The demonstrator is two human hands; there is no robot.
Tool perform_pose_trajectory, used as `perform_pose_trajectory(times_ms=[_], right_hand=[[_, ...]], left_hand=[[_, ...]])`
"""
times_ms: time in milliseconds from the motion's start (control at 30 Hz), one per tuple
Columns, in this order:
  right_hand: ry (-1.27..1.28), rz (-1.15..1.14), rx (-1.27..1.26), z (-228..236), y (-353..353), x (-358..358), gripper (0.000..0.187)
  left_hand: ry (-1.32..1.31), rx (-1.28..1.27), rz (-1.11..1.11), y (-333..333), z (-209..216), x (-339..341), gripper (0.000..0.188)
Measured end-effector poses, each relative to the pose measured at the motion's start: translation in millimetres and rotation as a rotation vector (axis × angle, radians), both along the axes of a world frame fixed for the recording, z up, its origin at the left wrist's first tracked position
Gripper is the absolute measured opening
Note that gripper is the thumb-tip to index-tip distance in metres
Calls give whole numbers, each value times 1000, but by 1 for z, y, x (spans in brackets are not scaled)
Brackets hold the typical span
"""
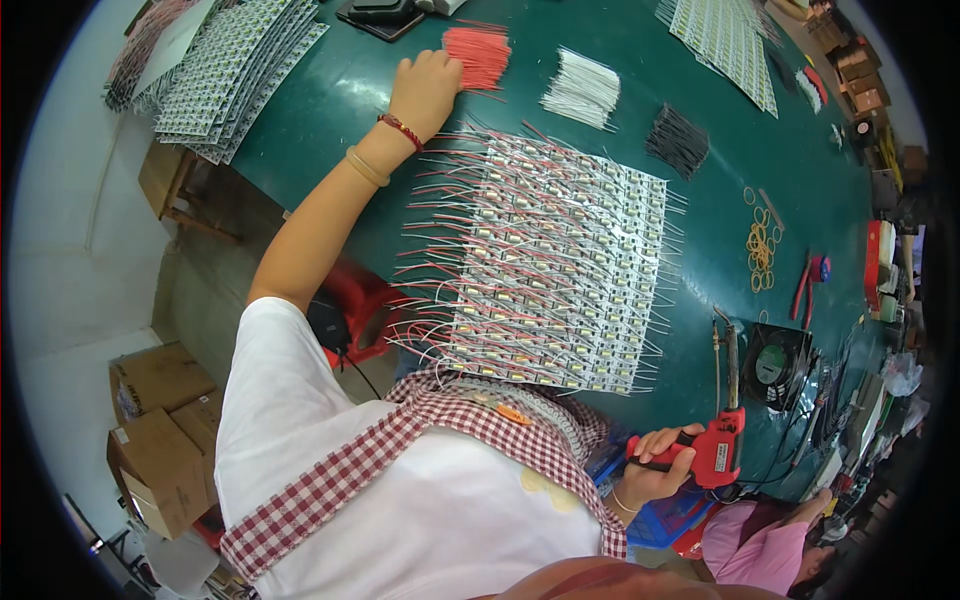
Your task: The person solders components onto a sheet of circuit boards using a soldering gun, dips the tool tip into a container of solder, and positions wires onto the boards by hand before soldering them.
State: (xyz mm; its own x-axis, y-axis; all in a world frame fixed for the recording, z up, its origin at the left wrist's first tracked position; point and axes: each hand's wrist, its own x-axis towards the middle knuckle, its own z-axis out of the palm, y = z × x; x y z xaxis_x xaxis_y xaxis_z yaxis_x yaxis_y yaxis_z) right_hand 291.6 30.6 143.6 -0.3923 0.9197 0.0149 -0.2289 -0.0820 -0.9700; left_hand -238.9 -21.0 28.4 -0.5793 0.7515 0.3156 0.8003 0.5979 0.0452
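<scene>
My left hand (427, 90) is at the left edge of a pile of red wires (478, 56), its fingers curled against the ends. Whatever is between the fingertips is hidden. In front of me lies a panel of white circuit boards (560, 270) with rows of small parts; red and white wires are attached across it and stick out past its left side. My right hand (657, 465) is wrapped round the handle of a red soldering gun (716, 450). The gun's metal tip (730, 345) points away from me, right of the panel.
White wires (582, 88) and black wires (678, 141) lie beyond the panel. To the right are rubber bands (762, 250), red-handled pliers (803, 290) and a black fan (775, 365). Stacked boards (230, 70) fill the far left. A person in pink (755, 545) sits at lower right.
</scene>
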Motion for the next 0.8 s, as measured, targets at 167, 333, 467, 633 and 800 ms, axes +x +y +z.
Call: perform_pose_trajectory(times_ms=[167,333,467,633,800], right_hand=[[28,-31,-49,1,-1,-1,41],[22,-19,-26,3,-5,0,40],[50,-54,-32,7,-12,-3,37],[47,-58,5,12,-8,-2,36],[70,-63,6,12,-7,-4,36]], left_hand=[[35,201,-226,7,0,-14,19],[-105,134,-320,9,0,-24,16],[30,121,-332,9,-3,-18,16],[-20,255,-432,3,4,-21,19],[-31,480,-367,-8,11,-23,23]])
